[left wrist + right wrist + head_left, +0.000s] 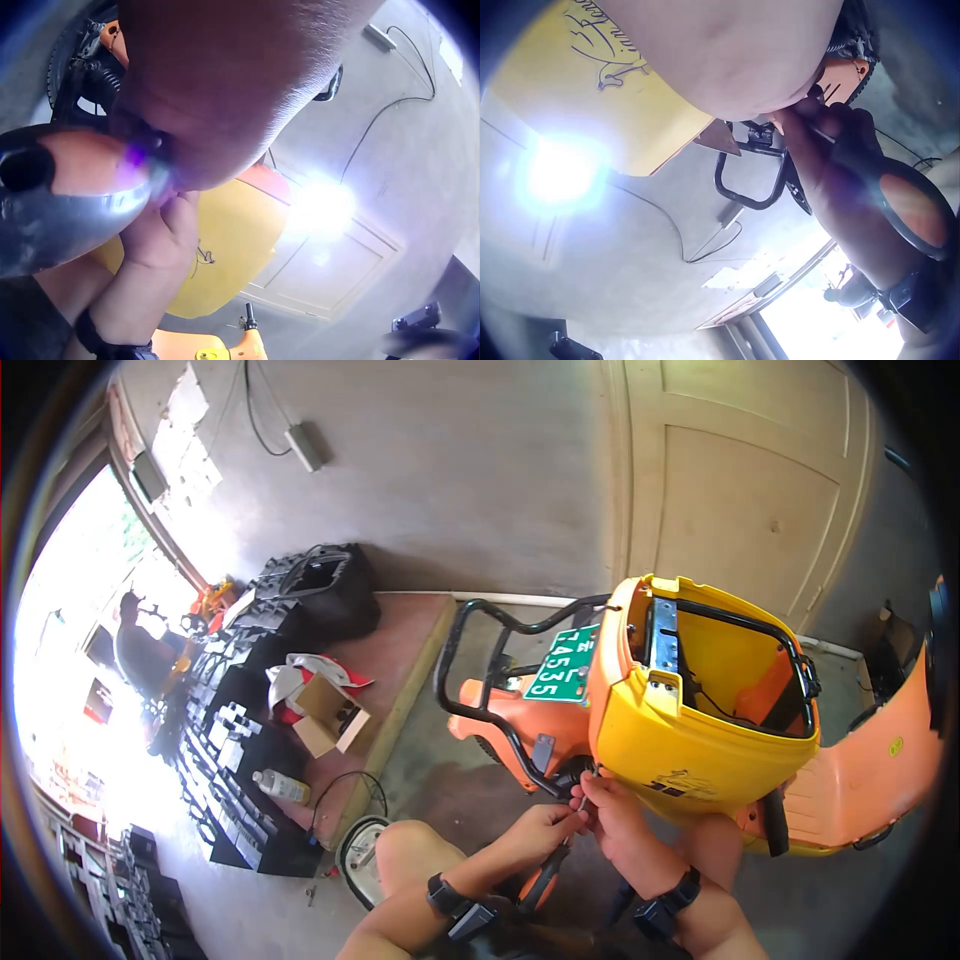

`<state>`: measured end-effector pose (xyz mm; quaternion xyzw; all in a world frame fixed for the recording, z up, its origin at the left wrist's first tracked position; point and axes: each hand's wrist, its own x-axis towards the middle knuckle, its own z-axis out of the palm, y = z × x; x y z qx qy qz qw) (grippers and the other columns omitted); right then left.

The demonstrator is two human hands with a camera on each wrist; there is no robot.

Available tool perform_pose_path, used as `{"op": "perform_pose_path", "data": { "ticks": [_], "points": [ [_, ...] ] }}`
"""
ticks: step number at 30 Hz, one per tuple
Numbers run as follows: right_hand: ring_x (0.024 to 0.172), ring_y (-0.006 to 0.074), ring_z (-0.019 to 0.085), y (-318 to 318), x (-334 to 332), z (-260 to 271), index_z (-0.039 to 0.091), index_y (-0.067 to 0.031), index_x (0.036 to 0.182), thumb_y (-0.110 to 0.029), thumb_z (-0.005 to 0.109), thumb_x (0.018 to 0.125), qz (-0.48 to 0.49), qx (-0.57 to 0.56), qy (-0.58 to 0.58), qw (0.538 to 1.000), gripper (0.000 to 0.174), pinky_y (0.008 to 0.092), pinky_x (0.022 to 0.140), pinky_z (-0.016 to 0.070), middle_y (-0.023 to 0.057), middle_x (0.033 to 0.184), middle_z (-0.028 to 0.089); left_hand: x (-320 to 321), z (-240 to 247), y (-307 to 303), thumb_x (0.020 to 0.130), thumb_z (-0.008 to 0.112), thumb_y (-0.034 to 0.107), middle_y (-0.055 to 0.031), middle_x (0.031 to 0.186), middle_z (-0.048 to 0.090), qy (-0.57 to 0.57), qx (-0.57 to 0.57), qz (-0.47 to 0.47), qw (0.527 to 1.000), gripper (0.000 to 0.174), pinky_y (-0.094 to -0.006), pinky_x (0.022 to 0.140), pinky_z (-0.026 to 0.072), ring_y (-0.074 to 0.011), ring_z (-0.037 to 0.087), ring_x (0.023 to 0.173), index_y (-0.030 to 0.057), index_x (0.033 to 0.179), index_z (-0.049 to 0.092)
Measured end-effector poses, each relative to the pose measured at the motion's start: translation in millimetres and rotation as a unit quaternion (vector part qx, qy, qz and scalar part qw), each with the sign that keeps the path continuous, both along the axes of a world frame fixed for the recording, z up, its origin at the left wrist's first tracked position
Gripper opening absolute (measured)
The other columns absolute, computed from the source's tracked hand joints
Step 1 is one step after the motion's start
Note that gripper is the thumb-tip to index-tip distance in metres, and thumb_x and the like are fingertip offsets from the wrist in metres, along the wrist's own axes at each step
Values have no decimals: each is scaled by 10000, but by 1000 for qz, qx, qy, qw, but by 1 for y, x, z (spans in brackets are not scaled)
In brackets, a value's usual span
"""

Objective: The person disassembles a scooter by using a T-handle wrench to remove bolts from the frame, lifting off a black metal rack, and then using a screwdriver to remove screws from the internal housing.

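My left hand (545, 830) grips a screwdriver with an orange-and-black handle (540, 885), which sticks out below the fingers. In the right wrist view its thin metal shaft (817, 133) runs up from the handle (913, 211) towards the fingertips of both hands. Beside it, my right hand (615, 820) pinches a small dark part (597, 768) at the lower rear corner of the yellow body (690, 760) of an orange scooter; I cannot tell what the part is. Both hands meet close under the black tube rack (510, 745), and the tool's tip is hidden by fingers.
The scooter's open yellow compartment (735, 655) faces up, with a green plate (565, 665) at its rear. On the left stand black plastic parts (235, 760), a cardboard box (330, 715) and a bottle (282, 787). A white round-edged piece (362, 855) lies by the knee.
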<state>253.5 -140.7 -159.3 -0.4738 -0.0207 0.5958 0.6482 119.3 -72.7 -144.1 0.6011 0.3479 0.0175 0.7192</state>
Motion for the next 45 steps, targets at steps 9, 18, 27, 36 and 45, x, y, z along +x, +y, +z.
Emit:
{"op": "perform_pose_path", "data": {
  "ticks": [9,18,27,36,45],
  "points": [
    [866,213,652,-11,-4,14,547,9,1156,-168,483,976,-12,52,-37,998,261,286,647,505,140,1041,669,-1,-7,2,962,499,327,-9,837,637,-49,-76,1,996,356,-233,650,403,-92,510,716,17,945,674],
    [646,122,574,-7,2,7,654,-49,878,-173,647,897,-13,17,-58,998,125,259,556,444,61,815,664,6,-16,-2,970,514,355,-16,750,627,-39,-19,-13,999,408,-238,602,416,-88,510,638,1,864,686],
    [558,120,532,0,-1,1,607,-102,821,-237,706,858,-25,0,-71,997,171,264,566,434,17,779,635,0,-6,5,919,582,304,-14,691,591,-4,47,-16,999,314,-233,578,418,-83,553,625,6,886,676],
    [774,154,622,-8,3,17,584,-25,1146,-208,504,982,36,35,-49,998,259,268,644,466,100,1022,665,-3,-8,4,941,553,304,-4,817,635,-57,-98,30,993,322,-213,626,396,-77,497,679,14,951,693],
    [655,100,550,-6,6,10,633,-43,852,-225,652,905,30,33,-74,996,190,255,561,433,38,824,641,-2,16,1,962,507,339,-1,744,607,10,-5,-29,1000,356,-220,572,379,-63,489,626,38,1011,692]
  ]
}}
